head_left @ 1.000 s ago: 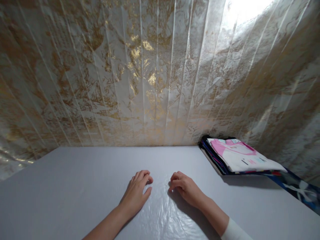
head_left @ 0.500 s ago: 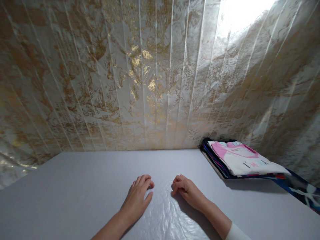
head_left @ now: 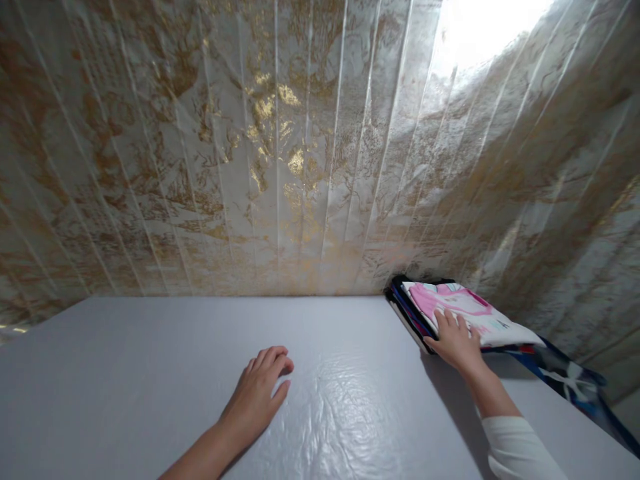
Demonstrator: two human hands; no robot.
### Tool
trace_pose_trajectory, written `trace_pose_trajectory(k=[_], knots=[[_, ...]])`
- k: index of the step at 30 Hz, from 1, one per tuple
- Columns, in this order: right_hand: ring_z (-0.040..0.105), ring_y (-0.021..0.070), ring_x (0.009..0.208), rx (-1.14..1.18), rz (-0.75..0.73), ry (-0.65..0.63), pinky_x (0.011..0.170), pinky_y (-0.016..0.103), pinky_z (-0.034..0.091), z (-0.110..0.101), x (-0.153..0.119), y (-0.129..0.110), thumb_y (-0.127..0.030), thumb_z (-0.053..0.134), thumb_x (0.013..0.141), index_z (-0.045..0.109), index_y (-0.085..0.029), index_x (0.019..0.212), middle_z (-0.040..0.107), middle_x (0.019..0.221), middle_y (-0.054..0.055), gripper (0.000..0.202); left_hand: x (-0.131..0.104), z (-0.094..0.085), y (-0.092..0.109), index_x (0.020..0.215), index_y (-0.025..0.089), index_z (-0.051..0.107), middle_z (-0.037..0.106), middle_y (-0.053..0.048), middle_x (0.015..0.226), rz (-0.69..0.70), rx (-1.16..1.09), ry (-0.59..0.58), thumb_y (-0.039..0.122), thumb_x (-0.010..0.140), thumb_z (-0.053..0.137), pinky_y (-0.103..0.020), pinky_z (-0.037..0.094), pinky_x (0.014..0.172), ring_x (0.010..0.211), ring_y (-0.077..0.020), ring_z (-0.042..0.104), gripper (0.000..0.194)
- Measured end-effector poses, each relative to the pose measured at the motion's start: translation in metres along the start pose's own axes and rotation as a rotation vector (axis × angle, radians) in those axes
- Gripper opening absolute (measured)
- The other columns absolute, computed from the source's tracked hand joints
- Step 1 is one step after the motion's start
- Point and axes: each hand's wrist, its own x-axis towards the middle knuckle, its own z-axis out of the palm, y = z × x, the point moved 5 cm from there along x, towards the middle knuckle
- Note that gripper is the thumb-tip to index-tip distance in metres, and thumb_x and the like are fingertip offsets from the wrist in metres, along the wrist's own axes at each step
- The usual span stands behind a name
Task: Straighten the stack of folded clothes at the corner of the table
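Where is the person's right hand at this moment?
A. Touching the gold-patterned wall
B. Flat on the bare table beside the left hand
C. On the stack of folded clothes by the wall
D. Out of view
C: the right hand rests with its fingers on the pink-and-white top of the stack of folded clothes; the left hand lies on the table.

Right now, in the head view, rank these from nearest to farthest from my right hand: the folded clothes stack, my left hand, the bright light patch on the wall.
1. Folded clothes stack: under the right hand, far right by the wall.
2. Left hand: flat on the table, toward the middle.
3. Bright light patch: high on the wall, upper right.
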Motion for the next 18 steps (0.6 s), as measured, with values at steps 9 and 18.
trace_pose_trajectory(k=[9, 18], knots=[[0.059, 0.0291, 0.124, 0.386, -0.143, -0.065, 0.102, 0.039, 0.045, -0.001, 0.027, 0.036, -0.038, 0.04, 0.087, 0.067, -0.018, 0.118, 0.066, 0.131, 0.014, 0.045, -0.002, 0.002, -0.002, 0.097, 0.024, 0.057, 0.058, -0.007, 0.122, 0.038, 0.005, 0.015, 0.012, 0.086, 0.049, -0.046, 0.044, 0.094, 0.117, -0.0283, 0.053, 0.019], [0.036, 0.0312, 0.144, 0.336, -0.233, -0.054, 0.114, 0.051, 0.034, -0.004, 0.015, 0.012, -0.034, 0.049, 0.079, 0.055, -0.017, 0.139, 0.044, 0.153, 0.014, 0.063, -0.001, 0.003, -0.003, 0.097, 0.024, 0.058, 0.058, -0.007, 0.121, 0.038, 0.002, 0.011, 0.012, 0.087, 0.049, -0.047, 0.044, 0.094, 0.117, -0.029, 0.053, 0.018]])
